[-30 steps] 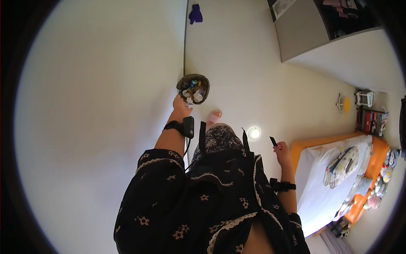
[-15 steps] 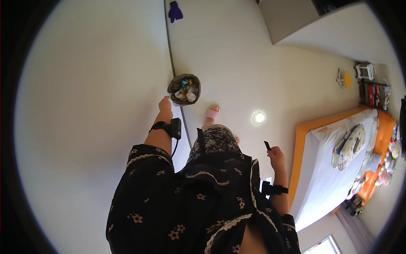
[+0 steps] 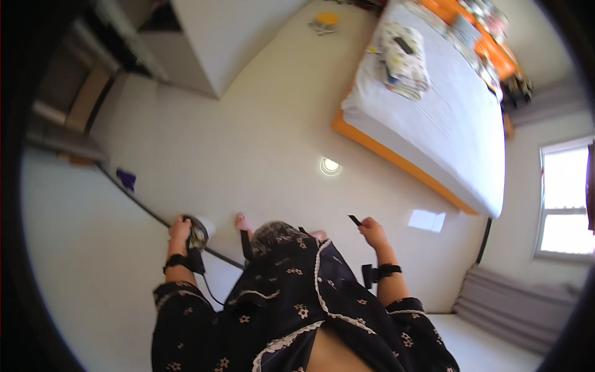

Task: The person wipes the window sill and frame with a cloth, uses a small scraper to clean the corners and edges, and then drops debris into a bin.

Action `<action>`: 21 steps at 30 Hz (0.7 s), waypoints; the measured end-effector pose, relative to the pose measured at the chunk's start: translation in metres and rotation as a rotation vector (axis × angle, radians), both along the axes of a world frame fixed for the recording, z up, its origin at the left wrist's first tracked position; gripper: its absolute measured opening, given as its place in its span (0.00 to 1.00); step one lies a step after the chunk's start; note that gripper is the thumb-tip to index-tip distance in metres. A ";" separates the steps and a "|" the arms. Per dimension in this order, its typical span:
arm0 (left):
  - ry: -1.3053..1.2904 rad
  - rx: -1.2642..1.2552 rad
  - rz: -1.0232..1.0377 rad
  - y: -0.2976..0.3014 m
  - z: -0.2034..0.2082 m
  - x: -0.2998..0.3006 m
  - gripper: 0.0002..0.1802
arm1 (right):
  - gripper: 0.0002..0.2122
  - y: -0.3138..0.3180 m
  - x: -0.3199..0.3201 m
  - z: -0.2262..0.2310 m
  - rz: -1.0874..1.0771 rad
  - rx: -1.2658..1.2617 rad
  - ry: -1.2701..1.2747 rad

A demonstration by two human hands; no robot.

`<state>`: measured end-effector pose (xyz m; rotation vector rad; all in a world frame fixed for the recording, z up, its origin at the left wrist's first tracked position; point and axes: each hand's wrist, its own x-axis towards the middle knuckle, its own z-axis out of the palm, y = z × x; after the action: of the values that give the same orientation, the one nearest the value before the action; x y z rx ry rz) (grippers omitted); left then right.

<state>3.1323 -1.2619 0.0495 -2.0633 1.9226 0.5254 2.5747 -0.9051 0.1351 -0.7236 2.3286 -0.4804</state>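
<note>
My left hand (image 3: pixel 179 229) is at the rim of a small trash bin (image 3: pixel 209 227), its fingers curled against the edge. The bin has a pale outer side and a dark liner, with crumpled rubbish inside that is hard to make out at this angle. Out to the right, my right hand (image 3: pixel 373 233) pinches a thin black strip (image 3: pixel 355 220) between thumb and fingers. What the strip is cannot be told. Black straps with small devices sit on both forearms.
A bed with an orange frame (image 3: pixel 396 162) and white sheet stands ahead to the right, a folded quilt (image 3: pixel 406 59) on it. A purple cloth-like item (image 3: pixel 126 180) lies by the wall at left. Beyond are a cabinet (image 3: pixel 204 43) and yellow stool (image 3: pixel 327 18); a window (image 3: pixel 565 198) is at right.
My view has turned to the right and lifted, so more of the bed and the window shows. The left hand stays at the bin's rim; the right still pinches the black strip.
</note>
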 end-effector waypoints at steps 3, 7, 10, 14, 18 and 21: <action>0.406 0.141 0.009 -0.017 0.009 -0.141 0.20 | 0.08 0.086 -0.069 -0.037 -0.195 -0.022 0.032; 0.576 0.065 -0.082 -0.002 0.091 -0.326 0.16 | 0.09 0.167 -0.137 -0.020 -0.478 -0.130 0.025; 0.547 0.050 -0.244 0.048 0.077 -0.458 0.17 | 0.07 0.244 -0.163 -0.062 -0.637 -0.153 0.040; 0.498 0.157 -0.407 0.084 0.096 -0.608 0.31 | 0.06 0.329 -0.192 -0.068 -0.866 -0.093 0.057; 0.211 -0.127 -0.956 0.007 0.018 -0.679 0.34 | 0.06 0.326 -0.148 -0.116 -1.052 -0.045 -0.045; 0.007 0.012 -1.157 0.016 -0.009 -0.798 0.34 | 0.06 0.361 -0.143 -0.135 -1.116 0.091 -0.088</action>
<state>2.3344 -1.2462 0.0408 -0.6444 2.6204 0.2316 2.4315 -0.5437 0.0000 0.7111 2.4577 -0.8236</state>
